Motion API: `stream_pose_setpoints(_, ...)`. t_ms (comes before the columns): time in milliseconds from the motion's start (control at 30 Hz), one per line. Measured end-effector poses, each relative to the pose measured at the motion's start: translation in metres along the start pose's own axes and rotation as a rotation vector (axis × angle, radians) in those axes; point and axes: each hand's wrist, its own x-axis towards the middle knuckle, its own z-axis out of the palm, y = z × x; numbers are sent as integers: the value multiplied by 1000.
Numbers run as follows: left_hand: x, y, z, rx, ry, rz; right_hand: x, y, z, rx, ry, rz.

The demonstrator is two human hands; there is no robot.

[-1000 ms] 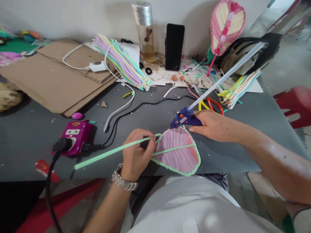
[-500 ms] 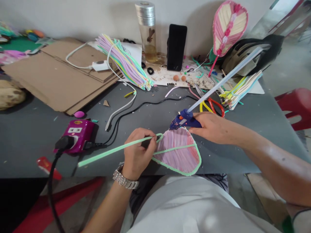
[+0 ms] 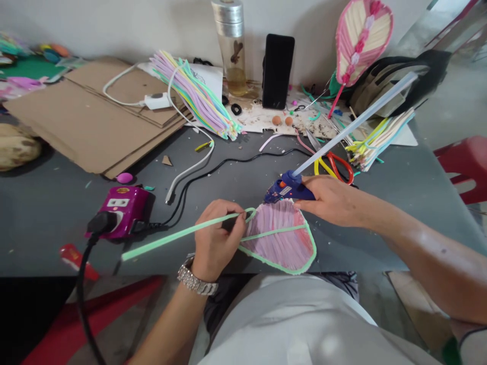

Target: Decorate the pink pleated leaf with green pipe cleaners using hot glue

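A leaf-shaped piece point(image 3: 277, 243) filled with lilac and pink strands lies at the table's front edge, with a mint-green strip along its lower and right edges and another across its middle. My left hand point(image 3: 218, 235) pinches a mint-green pipe cleaner point(image 3: 163, 244) at the piece's left tip; its free end points left. My right hand point(image 3: 329, 197) is wrapped round a blue glue gun point(image 3: 289, 187), its nozzle at the top edge of the piece. A long translucent glue stick point(image 3: 353, 124) rises from the back of the gun.
A purple power socket point(image 3: 124, 210) with black cables stands left. Behind are cardboard sheets point(image 3: 91, 116), pipe cleaner bundles point(image 3: 198, 96), a bottle point(image 3: 232, 56) and a phone point(image 3: 278, 71). Scissors point(image 3: 337, 167) lie beyond my right hand; a pink leaf-shaped fan point(image 3: 363, 43) leans behind.
The view has shifted very slightly. The glue gun's nozzle has moved a little left along the top edge; both hands keep their hold.
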Motion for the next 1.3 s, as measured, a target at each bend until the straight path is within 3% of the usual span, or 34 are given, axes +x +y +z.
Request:
stream_pose_setpoints(1033,0,0,0,18,23,41,0,-7,0,96,-3,11)
stream_pose_setpoints(1300,1,2,-1,12,17,42,3,-6,4,169,-44,-61)
